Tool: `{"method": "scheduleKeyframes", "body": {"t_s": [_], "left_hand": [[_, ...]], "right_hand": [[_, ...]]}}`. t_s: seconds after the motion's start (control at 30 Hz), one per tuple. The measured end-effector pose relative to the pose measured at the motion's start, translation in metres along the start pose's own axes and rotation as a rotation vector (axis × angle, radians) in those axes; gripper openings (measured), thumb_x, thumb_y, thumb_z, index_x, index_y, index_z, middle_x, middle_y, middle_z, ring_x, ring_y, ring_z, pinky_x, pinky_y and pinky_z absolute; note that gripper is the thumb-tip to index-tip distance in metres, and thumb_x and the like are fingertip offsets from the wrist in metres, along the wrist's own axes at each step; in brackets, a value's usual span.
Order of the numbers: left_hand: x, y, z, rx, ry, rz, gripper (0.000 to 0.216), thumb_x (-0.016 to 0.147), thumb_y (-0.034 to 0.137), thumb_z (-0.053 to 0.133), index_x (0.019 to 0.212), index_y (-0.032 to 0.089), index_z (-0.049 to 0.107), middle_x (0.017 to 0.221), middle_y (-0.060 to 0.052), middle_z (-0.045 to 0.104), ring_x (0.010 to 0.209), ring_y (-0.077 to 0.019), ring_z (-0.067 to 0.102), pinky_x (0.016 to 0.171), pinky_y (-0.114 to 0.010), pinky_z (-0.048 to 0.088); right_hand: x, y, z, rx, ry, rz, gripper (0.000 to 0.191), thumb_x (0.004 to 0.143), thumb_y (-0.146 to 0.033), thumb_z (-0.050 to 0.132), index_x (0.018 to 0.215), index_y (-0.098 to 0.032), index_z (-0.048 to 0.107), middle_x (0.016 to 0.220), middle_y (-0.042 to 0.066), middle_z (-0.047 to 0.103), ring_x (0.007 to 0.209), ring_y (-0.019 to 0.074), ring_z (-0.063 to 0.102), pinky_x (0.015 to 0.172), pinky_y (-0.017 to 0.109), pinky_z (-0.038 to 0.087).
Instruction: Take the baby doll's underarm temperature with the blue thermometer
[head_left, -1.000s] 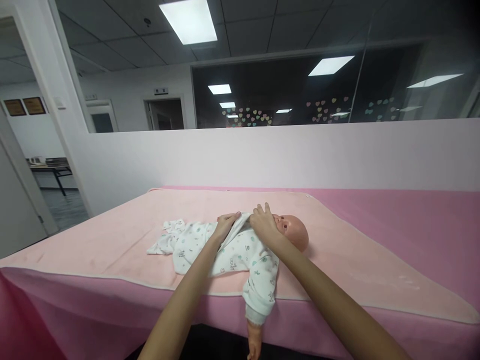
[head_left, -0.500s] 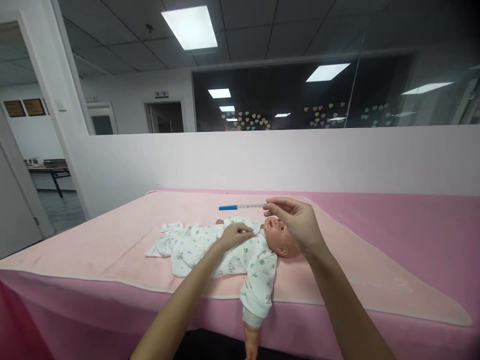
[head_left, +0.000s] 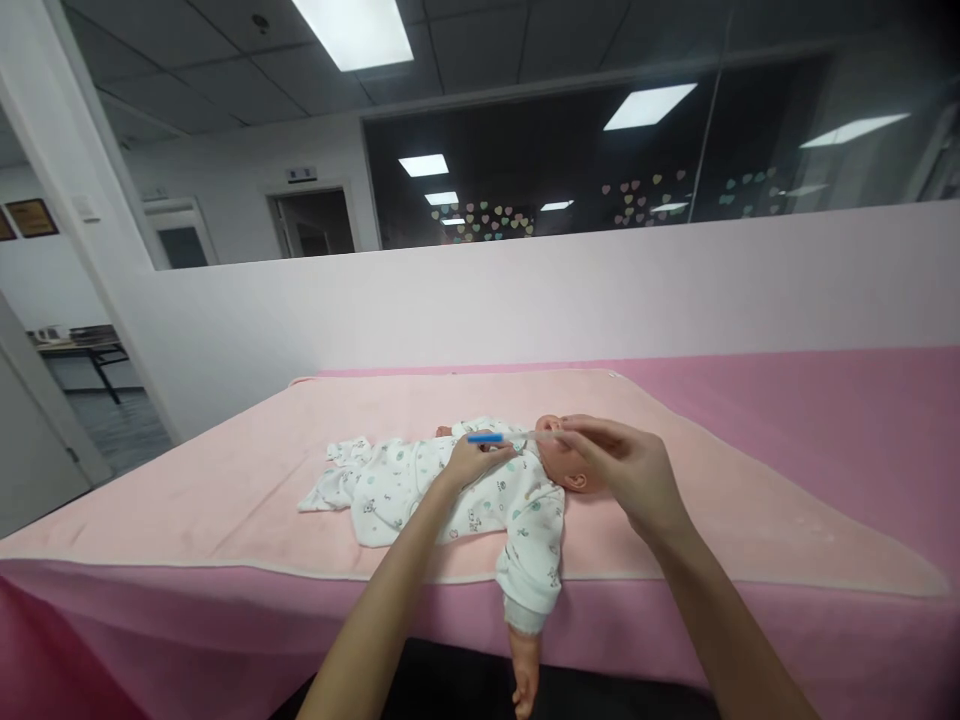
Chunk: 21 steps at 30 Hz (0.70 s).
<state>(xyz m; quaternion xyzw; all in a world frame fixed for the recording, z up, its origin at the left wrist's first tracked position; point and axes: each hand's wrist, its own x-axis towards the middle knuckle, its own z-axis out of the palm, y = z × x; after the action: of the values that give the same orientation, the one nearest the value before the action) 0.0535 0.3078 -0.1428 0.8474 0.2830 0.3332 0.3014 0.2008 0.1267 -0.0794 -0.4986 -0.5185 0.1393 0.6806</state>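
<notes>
A baby doll (head_left: pixel 575 468) lies on its back, its head to the right. It wears a white printed gown (head_left: pixel 405 492), and one arm hangs over the front edge. My left hand (head_left: pixel 472 463) rests on the doll's chest, fingers closed at the gown's front near the collar. Pinched between the thumb and fingertips of my right hand (head_left: pixel 630 468) is a clear glass thermometer (head_left: pixel 489 438) with a blue end. It is held level above the doll, the blue end pointing left, over my left hand in this view. My right hand partly covers the doll's face.
A peach blanket (head_left: pixel 225 470) lies over a pink sheet (head_left: pixel 847 400) on the bed. Behind it stands a low white wall (head_left: pixel 600 290) with glass above. To the left are a doorway and a dark-legged table (head_left: pixel 97 352).
My right hand has lowered the thermometer toward the doll's chest, so its blue end now overlaps my left hand. My left hand stays at the gown's collar. The head view has tilted.
</notes>
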Motion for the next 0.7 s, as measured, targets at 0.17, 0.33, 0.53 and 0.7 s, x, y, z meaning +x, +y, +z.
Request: {"method": "scheduleKeyframes", "body": {"t_s": [0.17, 0.33, 0.53, 0.7], "left_hand": [[0.001, 0.003, -0.001, 0.049, 0.016, 0.013, 0.034, 0.07, 0.05, 0.058, 0.084, 0.022, 0.071, 0.083, -0.003, 0.066, 0.07, -0.0138, 0.053, 0.062, -0.023, 0.037], [0.002, 0.006, -0.003, 0.08, 0.014, -0.006, 0.039, 0.068, 0.051, 0.059, 0.091, 0.022, 0.07, 0.076, -0.002, 0.063, 0.061, -0.0107, 0.045, 0.056, -0.022, 0.032], [0.002, 0.006, -0.006, -0.176, -0.052, -0.09, 0.053, 0.063, 0.051, 0.065, 0.099, 0.013, 0.067, 0.051, 0.002, 0.046, 0.05, -0.0062, 0.03, 0.048, -0.021, 0.022], [0.002, 0.003, -0.004, -0.23, -0.029, -0.067, 0.046, 0.063, 0.048, 0.065, 0.093, 0.013, 0.069, 0.048, 0.004, 0.04, 0.05, -0.0056, 0.027, 0.048, -0.021, 0.02]], "right_hand": [[-0.063, 0.074, -0.058, -0.287, 0.171, 0.154, 0.026, 0.066, -0.045, 0.064, 0.077, -0.023, 0.069, 0.088, 0.005, 0.068, 0.089, 0.0252, 0.061, 0.08, 0.036, 0.049], [-0.066, 0.114, -0.102, -0.482, 0.078, 0.236, 0.027, 0.068, -0.046, 0.058, 0.078, -0.023, 0.067, 0.088, 0.005, 0.068, 0.086, 0.0255, 0.061, 0.074, 0.035, 0.047], [-0.058, 0.134, -0.103, -0.78, -0.078, 0.056, 0.027, 0.078, -0.038, 0.043, 0.078, -0.019, 0.063, 0.084, 0.007, 0.065, 0.083, 0.0233, 0.057, 0.077, 0.037, 0.042], [-0.063, 0.15, -0.098, -0.866, -0.025, 0.049, 0.029, 0.079, -0.037, 0.04, 0.082, -0.017, 0.061, 0.087, 0.008, 0.063, 0.085, 0.023, 0.056, 0.078, 0.037, 0.041]]}}
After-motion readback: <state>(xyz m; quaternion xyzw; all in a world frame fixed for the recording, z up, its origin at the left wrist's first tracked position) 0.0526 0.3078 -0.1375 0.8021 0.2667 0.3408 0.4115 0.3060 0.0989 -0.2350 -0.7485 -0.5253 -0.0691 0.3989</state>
